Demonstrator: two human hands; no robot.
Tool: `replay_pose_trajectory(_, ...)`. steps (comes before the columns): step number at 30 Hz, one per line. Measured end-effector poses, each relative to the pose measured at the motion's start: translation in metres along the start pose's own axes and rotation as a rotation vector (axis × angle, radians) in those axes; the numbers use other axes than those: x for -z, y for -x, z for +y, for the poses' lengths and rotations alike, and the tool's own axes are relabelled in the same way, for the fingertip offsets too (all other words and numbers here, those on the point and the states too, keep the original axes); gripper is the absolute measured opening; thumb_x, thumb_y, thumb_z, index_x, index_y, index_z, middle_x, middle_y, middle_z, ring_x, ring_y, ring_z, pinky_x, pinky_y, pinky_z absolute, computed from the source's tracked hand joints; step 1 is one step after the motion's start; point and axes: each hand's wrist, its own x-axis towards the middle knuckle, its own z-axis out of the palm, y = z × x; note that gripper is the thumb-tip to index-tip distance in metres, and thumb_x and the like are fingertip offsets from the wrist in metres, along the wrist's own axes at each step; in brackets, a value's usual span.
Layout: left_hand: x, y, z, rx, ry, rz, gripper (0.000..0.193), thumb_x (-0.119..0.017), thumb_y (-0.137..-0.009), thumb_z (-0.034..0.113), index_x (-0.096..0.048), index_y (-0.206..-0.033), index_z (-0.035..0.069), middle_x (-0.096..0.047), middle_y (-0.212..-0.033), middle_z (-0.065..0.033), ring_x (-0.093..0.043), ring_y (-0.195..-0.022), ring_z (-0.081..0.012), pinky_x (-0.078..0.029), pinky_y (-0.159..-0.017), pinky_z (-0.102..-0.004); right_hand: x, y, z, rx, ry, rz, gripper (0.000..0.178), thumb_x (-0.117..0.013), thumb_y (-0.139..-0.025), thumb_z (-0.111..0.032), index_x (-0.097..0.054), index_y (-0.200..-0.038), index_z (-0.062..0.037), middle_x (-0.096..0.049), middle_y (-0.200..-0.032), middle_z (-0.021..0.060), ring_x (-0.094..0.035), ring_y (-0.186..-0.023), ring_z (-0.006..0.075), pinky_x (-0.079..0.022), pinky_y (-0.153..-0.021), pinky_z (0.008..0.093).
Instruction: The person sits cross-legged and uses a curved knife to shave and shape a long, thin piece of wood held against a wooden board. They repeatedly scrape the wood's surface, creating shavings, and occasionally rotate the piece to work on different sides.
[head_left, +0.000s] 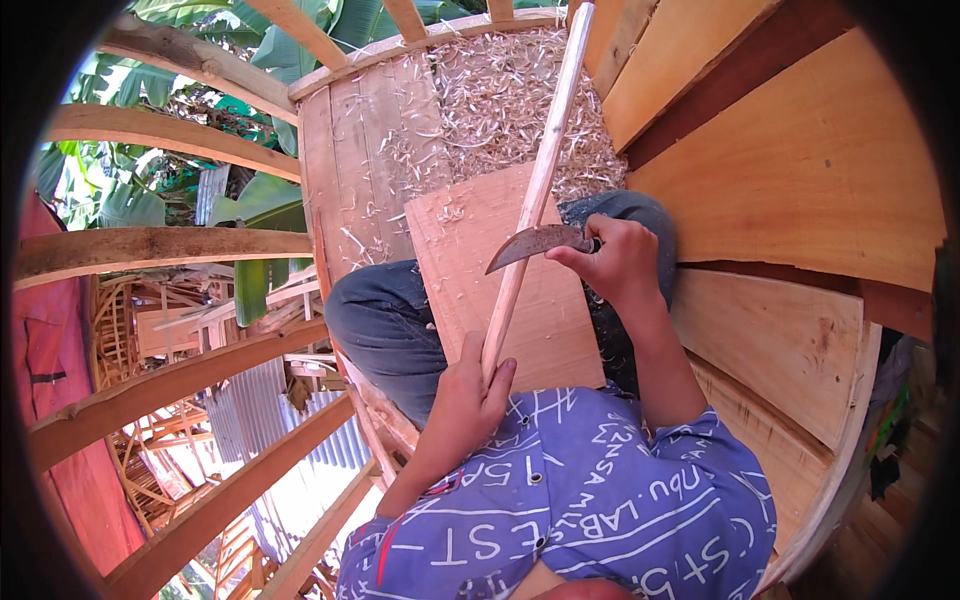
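Note:
A long pale wooden stick [548,150] slants up and away from me, its near end close to my shirt. My left hand [468,395] is wrapped round that near end. In my right hand [622,258] is a knife [537,243] with a broad, dark, curved blade; its handle is mostly hidden by my fingers. The blade lies across the stick, a little beyond the left hand, with its tip pointing left. Beneath the stick, a flat wooden board [455,262] rests across my lap, a few shavings on it.
Curled wood shavings [520,95] cover the floor ahead, thickest at the far right. Wooden railing slats [170,245] run along the left, with banana leaves [265,205] and corrugated sheets [245,410] beyond. A wall of wooden planks [780,150] stands close on the right.

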Motion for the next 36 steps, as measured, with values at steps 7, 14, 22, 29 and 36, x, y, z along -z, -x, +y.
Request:
replay_pose_trajectory(7, 0.002, -0.005, 0.000, -0.016, 0.031, -0.034, 0.025, -0.057, -0.090, 0.013, -0.041, -0.105, 0.000, -0.055, -0.064, -0.0263, -0.060, -0.065, -0.0462, -0.044, -0.053, -0.0451, -0.004, -0.012, 0.005, -0.036, -0.017, 0.037, 0.077, -0.061, -0.060, -0.080, -0.046, -0.054, -0.0051, -0.041, -0.046, 0.0130, -0.049, -0.047, 0.0337, -0.037, -0.045, 0.0403)
replay_pose_trajectory(14, 0.007, -0.005, -0.006, 0.040, 0.046, -0.029, 0.020, -0.056, -0.091, 0.010, -0.045, -0.105, 0.000, -0.055, -0.064, -0.0171, -0.058, -0.057, -0.0279, -0.043, -0.054, -0.0368, -0.012, -0.028, 0.008, -0.063, 0.021, 0.075, 0.079, -0.062, -0.059, -0.082, -0.049, -0.052, -0.0045, -0.045, -0.045, 0.0115, -0.051, -0.044, 0.0297, -0.039, -0.043, 0.0393)
replay_pose_trajectory(22, 0.007, -0.001, -0.011, 0.057, 0.036, -0.067, 0.022, -0.056, -0.090, 0.010, -0.045, -0.106, 0.000, -0.056, -0.066, -0.0189, -0.060, -0.059, -0.0314, -0.044, -0.056, -0.0377, -0.013, -0.037, 0.022, -0.217, -0.017, 0.052, 0.081, -0.060, -0.063, -0.080, -0.045, -0.052, -0.0021, -0.045, -0.048, 0.0164, -0.051, -0.048, 0.0369, -0.040, -0.045, 0.0428)
replay_pose_trajectory(29, 0.007, 0.004, -0.021, 0.034, 0.069, -0.068, 0.023, -0.057, -0.089, 0.010, -0.043, -0.105, 0.000, -0.056, -0.068, -0.0259, -0.059, -0.066, -0.0435, -0.044, -0.056, -0.0452, -0.013, -0.041, 0.020, -0.268, 0.020, 0.029, 0.082, -0.058, -0.065, -0.081, -0.044, -0.051, -0.0009, -0.049, -0.051, 0.0200, -0.054, -0.054, 0.0414, -0.042, -0.049, 0.0457)
replay_pose_trajectory(36, 0.018, 0.002, -0.028, 0.054, 0.087, -0.038, 0.023, -0.058, -0.089, 0.010, -0.043, -0.104, 0.000, -0.055, -0.066, -0.0268, -0.059, -0.066, -0.0463, -0.044, -0.054, -0.0445, -0.035, -0.034, 0.005, -0.225, -0.167, -0.068, 0.069, -0.057, -0.079, -0.068, -0.066, -0.070, -0.0004, -0.057, -0.058, 0.0216, -0.061, -0.061, 0.0394, -0.046, -0.054, 0.0450)
